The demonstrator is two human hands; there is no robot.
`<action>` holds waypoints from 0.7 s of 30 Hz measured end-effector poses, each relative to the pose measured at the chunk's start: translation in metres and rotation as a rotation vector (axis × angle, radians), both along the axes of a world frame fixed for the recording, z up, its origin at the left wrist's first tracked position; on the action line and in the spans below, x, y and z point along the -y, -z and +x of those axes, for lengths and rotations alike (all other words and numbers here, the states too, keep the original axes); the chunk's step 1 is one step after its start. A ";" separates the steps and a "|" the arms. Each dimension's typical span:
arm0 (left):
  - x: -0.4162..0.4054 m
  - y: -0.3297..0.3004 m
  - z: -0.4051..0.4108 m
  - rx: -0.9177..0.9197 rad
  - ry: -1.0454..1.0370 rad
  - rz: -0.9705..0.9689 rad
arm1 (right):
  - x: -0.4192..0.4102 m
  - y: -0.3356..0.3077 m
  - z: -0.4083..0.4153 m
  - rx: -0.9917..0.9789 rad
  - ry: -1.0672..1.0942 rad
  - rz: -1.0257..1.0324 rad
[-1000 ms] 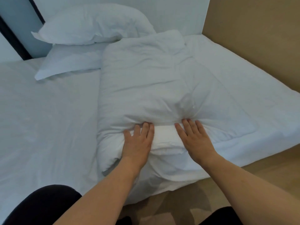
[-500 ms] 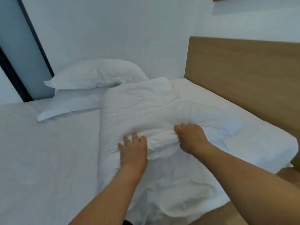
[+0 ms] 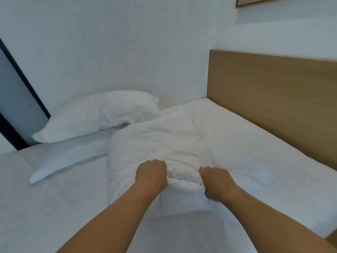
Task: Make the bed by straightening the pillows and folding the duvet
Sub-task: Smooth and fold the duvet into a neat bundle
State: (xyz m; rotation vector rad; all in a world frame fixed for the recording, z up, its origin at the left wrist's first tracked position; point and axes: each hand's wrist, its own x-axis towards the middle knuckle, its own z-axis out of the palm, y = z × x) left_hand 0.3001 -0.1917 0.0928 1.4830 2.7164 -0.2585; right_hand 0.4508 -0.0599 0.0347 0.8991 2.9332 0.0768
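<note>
Where both hands grip it, the white duvet (image 3: 164, 143) bunches, rumpled.

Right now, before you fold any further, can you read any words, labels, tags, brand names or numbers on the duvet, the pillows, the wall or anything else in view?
None: no readable text anywhere in view.
duvet, gripped by the left hand and right hand: plain white, no tag showing.
pillows: plain white, no label visible.
headboard: bare wood.
picture frame on the wall: only its lower edge shows, nothing legible.
</note>
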 end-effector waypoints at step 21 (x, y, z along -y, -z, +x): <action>-0.051 -0.604 0.028 0.165 0.149 0.096 | -0.095 -0.651 0.046 0.187 -0.183 -0.031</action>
